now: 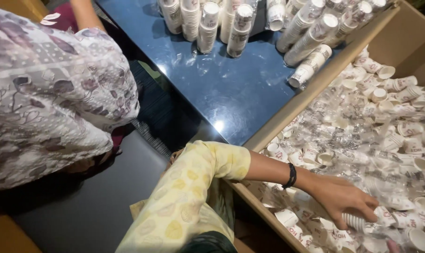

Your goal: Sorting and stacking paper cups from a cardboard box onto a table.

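Left hand (343, 199) reaches into the cardboard box (287, 112), fingers curled round a short cup stack (355, 221) lying on its side under the palm. How many cups are nested there is hard to tell, probably a few. Right hand is barely in view at the bottom edge, grip unreadable. Box holds dozens of loose white paper cups (386, 93) with reddish print, mixed with clear plastic wrap. On the blue table (221, 84) – roughly ten wrapped cup stacks (240, 30), some upright, some leaning. A second person's patterned sleeve (48, 93) is at left.
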